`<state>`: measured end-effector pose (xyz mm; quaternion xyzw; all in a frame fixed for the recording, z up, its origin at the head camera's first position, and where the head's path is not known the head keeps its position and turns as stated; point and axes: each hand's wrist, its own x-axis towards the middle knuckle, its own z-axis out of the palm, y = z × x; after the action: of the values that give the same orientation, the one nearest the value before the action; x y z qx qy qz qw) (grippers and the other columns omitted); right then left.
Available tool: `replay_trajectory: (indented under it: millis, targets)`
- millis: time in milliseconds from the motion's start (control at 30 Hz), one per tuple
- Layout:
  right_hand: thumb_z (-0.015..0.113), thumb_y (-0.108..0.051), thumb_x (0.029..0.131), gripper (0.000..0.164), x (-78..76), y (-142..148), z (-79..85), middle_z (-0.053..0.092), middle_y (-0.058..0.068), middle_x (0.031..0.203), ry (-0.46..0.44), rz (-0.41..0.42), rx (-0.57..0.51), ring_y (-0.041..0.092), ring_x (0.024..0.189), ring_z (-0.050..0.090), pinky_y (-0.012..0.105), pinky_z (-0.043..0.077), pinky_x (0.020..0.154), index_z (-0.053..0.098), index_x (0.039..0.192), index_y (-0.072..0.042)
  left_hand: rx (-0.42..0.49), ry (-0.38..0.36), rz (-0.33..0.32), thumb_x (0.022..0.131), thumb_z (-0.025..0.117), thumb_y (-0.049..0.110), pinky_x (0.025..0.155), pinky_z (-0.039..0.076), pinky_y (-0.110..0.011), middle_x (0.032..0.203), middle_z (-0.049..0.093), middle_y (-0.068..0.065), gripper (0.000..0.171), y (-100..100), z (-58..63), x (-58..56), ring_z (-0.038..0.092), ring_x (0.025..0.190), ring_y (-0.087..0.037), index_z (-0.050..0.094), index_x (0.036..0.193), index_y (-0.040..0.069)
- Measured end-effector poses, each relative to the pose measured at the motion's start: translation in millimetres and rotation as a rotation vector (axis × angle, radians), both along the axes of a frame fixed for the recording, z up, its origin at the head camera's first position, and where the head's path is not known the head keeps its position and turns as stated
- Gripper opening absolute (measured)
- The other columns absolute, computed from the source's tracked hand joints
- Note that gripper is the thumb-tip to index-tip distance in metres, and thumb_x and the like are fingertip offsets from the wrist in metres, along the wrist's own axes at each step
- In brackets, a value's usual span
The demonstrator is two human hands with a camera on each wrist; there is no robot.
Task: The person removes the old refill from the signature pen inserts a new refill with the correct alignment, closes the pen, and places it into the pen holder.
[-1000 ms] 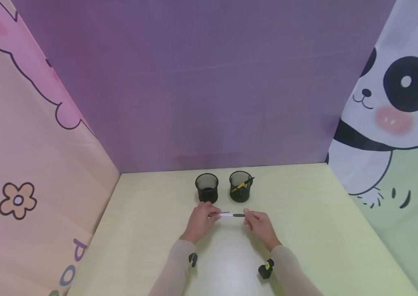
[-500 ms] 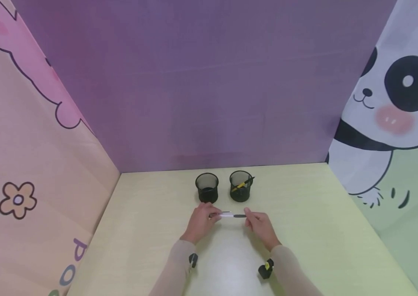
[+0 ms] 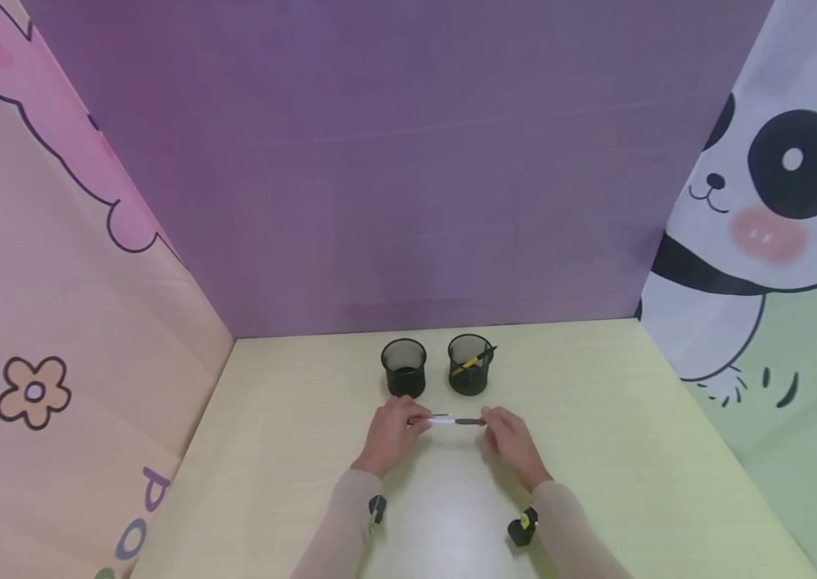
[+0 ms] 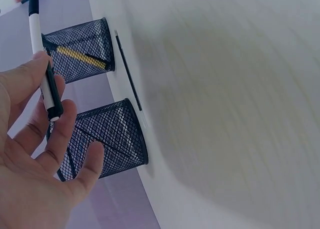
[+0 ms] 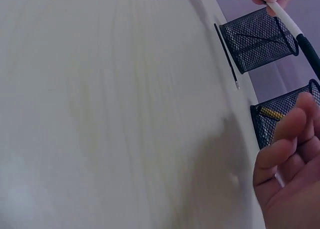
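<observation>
My left hand (image 3: 388,438) pinches the cap end of a white pen (image 3: 443,420) with black ends between thumb and forefinger; its other fingers are loosely bent. On the pen's dark grip end, my right hand (image 3: 514,445) has its fingertips, with much of the contact out of the right wrist view. The pen is level above the table, spanning both hands. Behind it, a thin black rod like a pen refill (image 4: 128,71) lies on the table. Two black mesh pen cups, a left cup (image 3: 404,374) and a right cup (image 3: 468,378), stand just beyond the hands.
A yellow and black pen or pencil (image 3: 474,361) leans in the right cup. The pale table (image 3: 293,450) meets a purple back panel (image 3: 408,201), with printed panels on both sides. Small black devices (image 3: 522,529) sit at the wrists.
My right hand has shifted slightly to the right along the pen, so a little more of its dark end shows. The left hand and the cups stay in place.
</observation>
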<state>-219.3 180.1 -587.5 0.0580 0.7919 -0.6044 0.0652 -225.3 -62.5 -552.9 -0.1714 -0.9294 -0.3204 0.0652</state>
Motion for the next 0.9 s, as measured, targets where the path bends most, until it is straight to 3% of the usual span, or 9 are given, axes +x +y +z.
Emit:
replay_trajectory:
  millis: [167,367,900]
  targets:
    - [0.058,-0.019,0.103,0.018,1.3,1.4,2.1,0.054,0.001,0.074,0.052,-0.001,-0.067,0.019,0.067,0.051,0.028,0.044,0.061,0.064,0.111,-0.003,0.007,0.008,0.015,0.09,0.077,0.024,0.081,0.043,-0.033,0.091,0.069,0.008,0.011,-2.6,1.9,0.2,0.055,0.087,-0.01,0.081,0.101,0.022]
    - [0.062,-0.014,0.1,0.011,2.1,0.3,5.6,0.054,0.001,0.072,0.06,-0.01,-0.067,0.018,0.065,0.05,0.027,0.043,0.059,0.066,0.105,-0.005,0.001,-0.006,0.017,0.091,0.076,0.024,0.082,0.043,-0.034,0.092,0.068,0.008,0.011,-3.4,3.2,0.0,0.056,0.089,-0.011,0.081,0.101,0.022]
    - [0.058,-0.019,0.103,0.019,-0.7,1.1,5.4,0.053,0.002,0.071,0.014,0.019,-0.022,0.021,0.069,0.051,0.03,0.044,0.064,0.067,0.107,-0.003,-0.001,-0.014,-0.001,0.091,0.076,0.022,0.081,0.043,-0.032,0.092,0.069,0.007,0.012,-2.1,4.4,-1.2,0.056,0.088,-0.01,0.08,0.102,0.02]
